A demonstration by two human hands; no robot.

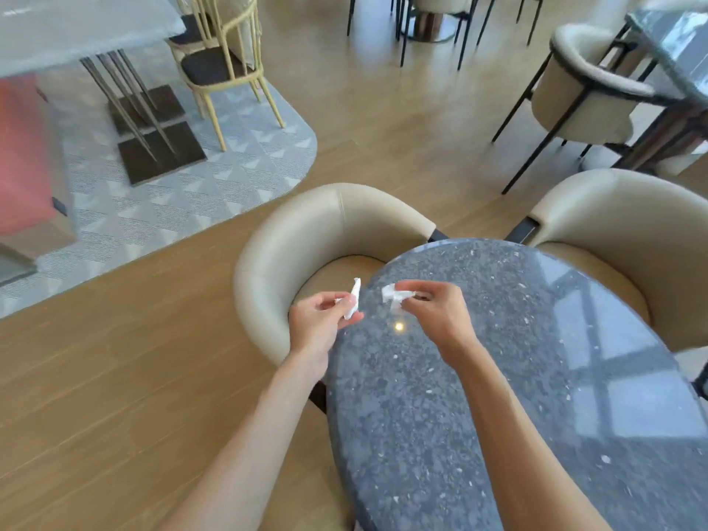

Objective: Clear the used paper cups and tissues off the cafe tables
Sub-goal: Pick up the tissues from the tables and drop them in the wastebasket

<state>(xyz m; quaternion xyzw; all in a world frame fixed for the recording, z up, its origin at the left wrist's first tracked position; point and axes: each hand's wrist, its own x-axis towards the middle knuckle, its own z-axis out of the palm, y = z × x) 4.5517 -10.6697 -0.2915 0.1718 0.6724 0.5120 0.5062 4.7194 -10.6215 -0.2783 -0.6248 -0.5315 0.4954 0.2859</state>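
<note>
Two crumpled tissues, one pinched in each hand, above a cafe table.

Left hand (pixel 320 320) pinches a white tissue scrap (pixel 354 298) between thumb and fingers, held just past the table's edge over the seat of a beige tub chair (pixel 306 231). Right hand (pixel 435 308) grips a second tissue wad (pixel 392 295) in curled fingers, above the speckled dark stone tabletop (pixel 479 396). Second beige chair (pixel 628 212) stands at the table's far right; wood floor (pixel 95 377) and patterned grey rug (pixel 230 159) lie beyond.
</note>
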